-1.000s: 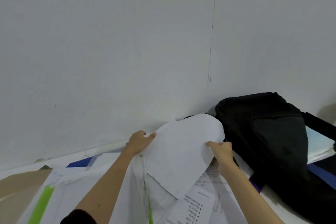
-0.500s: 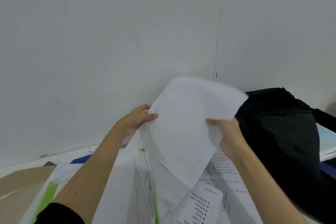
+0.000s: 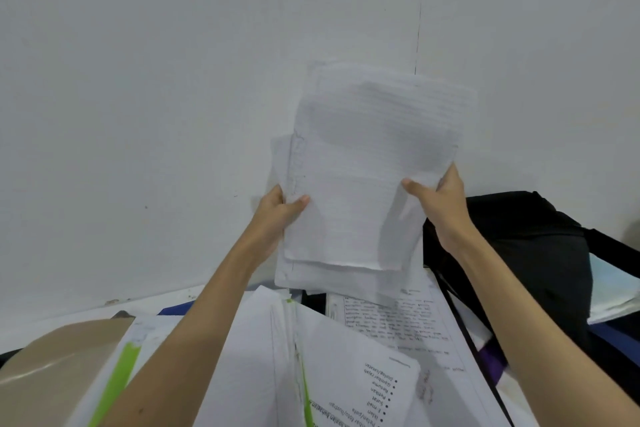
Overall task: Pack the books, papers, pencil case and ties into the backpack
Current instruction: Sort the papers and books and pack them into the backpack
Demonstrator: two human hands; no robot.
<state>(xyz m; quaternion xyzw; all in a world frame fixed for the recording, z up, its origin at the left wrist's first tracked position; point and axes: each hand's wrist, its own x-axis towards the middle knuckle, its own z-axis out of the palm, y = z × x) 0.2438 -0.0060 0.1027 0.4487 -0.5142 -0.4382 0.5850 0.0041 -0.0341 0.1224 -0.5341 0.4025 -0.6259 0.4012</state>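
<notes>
At about 8 o'clock in the view lies a brown envelope (image 3: 52, 354), and beside it a white sheet with a green stripe (image 3: 117, 381), both flat on the surface.

The left hand (image 3: 277, 215) grips the left edge of the lifted sheaf of papers (image 3: 367, 177): its thumb is pressed onto the front face, and its fingers are curled behind, hidden by the sheets. The sheaf stands near upright in front of the wall (image 3: 156, 97), its long axis running from 6 to 12 o'clock with a slight lean toward 1 o'clock, and its lower edge is clear of the loose printed pages (image 3: 391, 322) that lie on the surface below it.

The right hand (image 3: 440, 198) pinches the right edge of the sheaf, thumb on the front and fingers (image 3: 450, 173) wrapped round the back edge.

The backpack (image 3: 519, 253) lies at 3 to 4 o'clock from the sheaf, just beside and below the right hand, so the right hand is the nearer one. Its opening cannot be made out from here. The coming move is likely a swing of the sheaf toward 4 o'clock and down, lower short edge leading, with the right hand guiding and the left following. More paper (image 3: 613, 291) shows past the backpack at the far right.
</notes>
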